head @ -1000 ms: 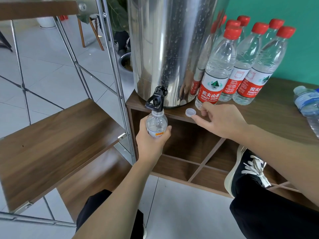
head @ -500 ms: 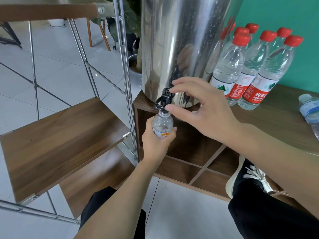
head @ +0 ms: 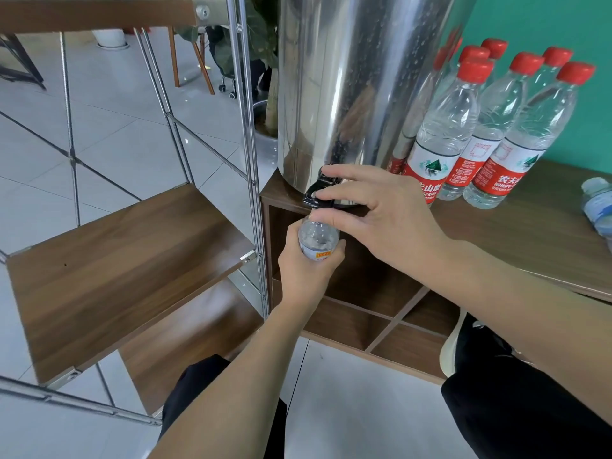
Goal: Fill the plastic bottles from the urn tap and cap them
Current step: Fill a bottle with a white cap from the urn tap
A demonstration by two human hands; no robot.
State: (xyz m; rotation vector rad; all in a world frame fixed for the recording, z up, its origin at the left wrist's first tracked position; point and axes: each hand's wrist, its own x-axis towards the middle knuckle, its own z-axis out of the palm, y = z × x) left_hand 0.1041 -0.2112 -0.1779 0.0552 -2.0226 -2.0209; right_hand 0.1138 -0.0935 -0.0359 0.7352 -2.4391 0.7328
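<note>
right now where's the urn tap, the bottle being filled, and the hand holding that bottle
urn tap (head: 317, 193), head view, on the black spout left of the fingers
bottle being filled (head: 316, 238), head view, on its clear shoulder above the label
left hand (head: 306, 276), head view, on the back of the hand

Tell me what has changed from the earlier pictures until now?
The right hand left the white cap on the shelf, moved left and up to the tap, and now grips its black lever. The cap is now hidden behind that hand. The left hand still holds the small bottle under the tap; the red-capped bottles stayed beside the urn.
</note>
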